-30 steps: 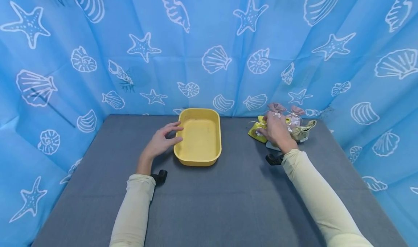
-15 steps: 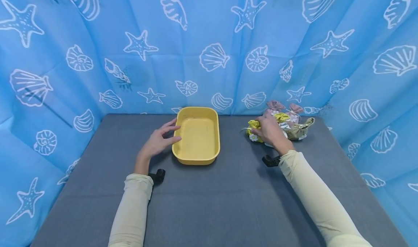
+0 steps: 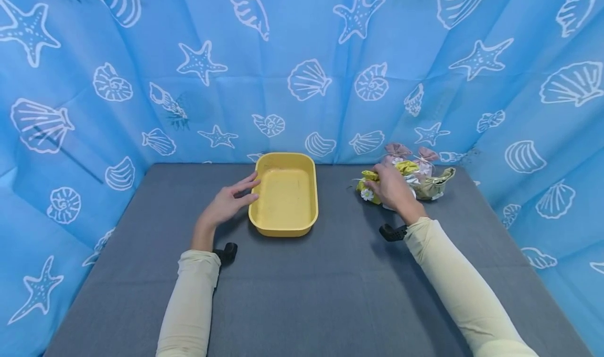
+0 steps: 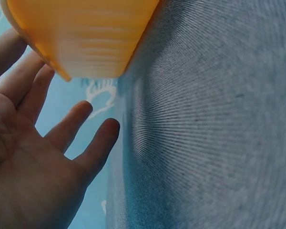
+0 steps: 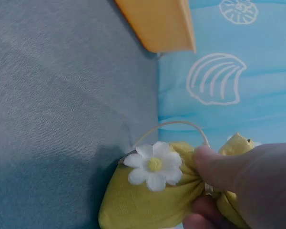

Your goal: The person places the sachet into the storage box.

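Observation:
My right hand (image 3: 395, 189) pinches the gathered neck of a yellow drawstring pouch (image 5: 148, 205) between thumb and fingers. A white cloth flower (image 5: 155, 164) with a yellow centre decorates its front, and a thin cord loops out from the neck. The pouch's lower end lies at or just above the table; which, I cannot tell. At the left side of a yellow rectangular tray (image 3: 283, 205), my left hand (image 3: 226, 202) is spread with relaxed fingers. In the left wrist view, its upper fingers (image 4: 26, 78) reach the tray's rim, while the others stand apart from it.
Beyond my right hand cluster more pouches: another yellow one (image 3: 407, 166), pink ones (image 3: 427, 160) and an olive-green one (image 3: 434, 185). Grey cloth (image 3: 302, 294) covers the table. A blue shell-print curtain (image 3: 264, 84) hangs close behind its back edge.
My right hand has closed on the yellow pouch's neck, and the pouch has turned so its flower faces forward. My left hand has stayed beside the tray. The head view has shifted slightly.

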`<state>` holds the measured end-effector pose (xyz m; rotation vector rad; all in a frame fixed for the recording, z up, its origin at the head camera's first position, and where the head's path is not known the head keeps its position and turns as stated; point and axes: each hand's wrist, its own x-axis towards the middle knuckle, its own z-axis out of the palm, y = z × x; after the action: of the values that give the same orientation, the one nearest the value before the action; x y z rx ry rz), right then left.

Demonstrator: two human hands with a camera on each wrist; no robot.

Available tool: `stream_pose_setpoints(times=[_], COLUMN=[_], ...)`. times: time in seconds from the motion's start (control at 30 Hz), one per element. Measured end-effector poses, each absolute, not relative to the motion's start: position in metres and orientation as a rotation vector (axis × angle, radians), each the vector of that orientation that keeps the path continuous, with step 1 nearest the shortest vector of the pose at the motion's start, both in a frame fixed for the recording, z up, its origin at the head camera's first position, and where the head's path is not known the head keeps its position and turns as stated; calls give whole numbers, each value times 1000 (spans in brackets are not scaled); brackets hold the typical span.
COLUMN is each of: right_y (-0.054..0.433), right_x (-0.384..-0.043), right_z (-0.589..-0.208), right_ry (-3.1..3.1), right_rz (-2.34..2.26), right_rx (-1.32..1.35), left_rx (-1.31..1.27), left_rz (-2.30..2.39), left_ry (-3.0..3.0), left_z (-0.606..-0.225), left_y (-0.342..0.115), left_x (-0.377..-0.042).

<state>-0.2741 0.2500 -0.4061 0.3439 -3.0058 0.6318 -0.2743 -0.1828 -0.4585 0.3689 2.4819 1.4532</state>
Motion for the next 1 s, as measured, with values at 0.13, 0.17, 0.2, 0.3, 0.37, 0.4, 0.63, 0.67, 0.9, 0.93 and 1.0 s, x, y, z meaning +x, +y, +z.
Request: stream_pose_setpoints(times=[0.13,0.17,0.2,0.3,0.37,0.4,0.63,0.67,0.9,0.93,1.0], right_y=[251,251,250,247,243,240,220,217,197,194,186], right_x=[-276,-276,-276,-276,-276,-276,-275,-275,-277,-277,-277], right_z=[-402,-401,-400,-397,-394,-392,-374,-372,-354,-352,-348], right_ry=[-2973,-2963,-2955,-2942,-2931,-2923,-2852,-2844,-2789,-2780,-2765], right_rz=[728,747,765,820,852,864,894,895,915,926,940], right_rx=[382,390,395,383,381,386,499,507,564,572,581], left_rx=[357,353,353,347,341,339,349,358,363,364,365], left_rz=[1469,1480,1487,1495,1493,1489,1415,1411,1394,1384,1364], left_ry=[2475,2470,2467,2464,2464,2466,2492,2491,2474,2476,2484], left_z=[-462,-464,-465,-466,-466,-466,-467,-467,-466,-466,-465], left_y=[-182,-183,-183,-183,-183,-183,-184,-184,-185,-186,-186], left_x=[-276,-277,-278,-278,-278,-278,-277,-277,-276,-276,-275])
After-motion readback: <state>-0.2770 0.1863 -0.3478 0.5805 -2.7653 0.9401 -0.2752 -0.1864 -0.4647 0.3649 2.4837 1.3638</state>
